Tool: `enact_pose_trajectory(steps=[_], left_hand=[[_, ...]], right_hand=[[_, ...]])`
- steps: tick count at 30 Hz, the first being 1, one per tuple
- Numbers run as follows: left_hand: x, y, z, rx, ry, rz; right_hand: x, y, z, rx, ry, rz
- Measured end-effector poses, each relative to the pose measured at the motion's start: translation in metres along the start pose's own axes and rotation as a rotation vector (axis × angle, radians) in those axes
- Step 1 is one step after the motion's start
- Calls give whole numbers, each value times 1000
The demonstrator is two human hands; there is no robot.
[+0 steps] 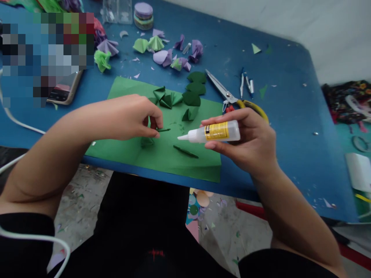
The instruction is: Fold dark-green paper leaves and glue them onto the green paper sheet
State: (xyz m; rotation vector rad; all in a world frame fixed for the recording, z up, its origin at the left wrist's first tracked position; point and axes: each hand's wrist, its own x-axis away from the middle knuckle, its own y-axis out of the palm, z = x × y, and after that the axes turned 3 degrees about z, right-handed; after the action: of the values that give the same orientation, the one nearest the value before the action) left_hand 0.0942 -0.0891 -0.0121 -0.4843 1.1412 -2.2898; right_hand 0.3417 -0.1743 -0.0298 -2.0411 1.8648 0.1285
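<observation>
My right hand [252,141] grips a small clear glue bottle [223,131] with a yellow label, held sideways, its white nozzle pointing left. Opposite the nozzle, my left hand [136,117] pinches a thin dark green paper strip [164,130] between thumb and fingertips; a gap separates strip and nozzle. Both hands are over a green paper sheet [121,150]. Another rolled dark green paper strip [185,151] lies on the sheet below the bottle. Folded dark green paper pieces [166,98] and several dark green rounded paper cut-outs [194,88] sit along the sheet's far side.
Yellow-handled scissors [228,95] lie beyond my right hand, with a compass [246,83] to their right. Purple and light green folded papers [162,57] are scattered at the back. A phone [65,88] lies at left, near a white cable [21,125]. Paper scraps litter the blue table [290,116].
</observation>
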Motion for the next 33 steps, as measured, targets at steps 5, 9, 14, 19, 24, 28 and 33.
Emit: enact_pose_trajectory(steps=[5, 9, 14, 19, 24, 28, 33], left_hand=[[0, -5, 3, -50, -78, 24], [1, -7, 9, -78, -138, 86], [1, -10, 11, -49, -156, 151], [1, -14, 16, -35, -272, 157], [2, -14, 18, -2, -282, 165], [3, -14, 18, 20, -267, 196], [2, -13, 19, 30, -231, 245]], right_hand=[[1, 1, 1, -1, 22, -6], [1, 1, 1, 2, 34, -13], [2, 1, 1, 12, 30, -38], [3, 2, 0, 40, 63, -52], [3, 2, 0, 84, 74, -81], [2, 2, 0, 105, 73, -100], [2, 2, 0, 124, 51, -122]])
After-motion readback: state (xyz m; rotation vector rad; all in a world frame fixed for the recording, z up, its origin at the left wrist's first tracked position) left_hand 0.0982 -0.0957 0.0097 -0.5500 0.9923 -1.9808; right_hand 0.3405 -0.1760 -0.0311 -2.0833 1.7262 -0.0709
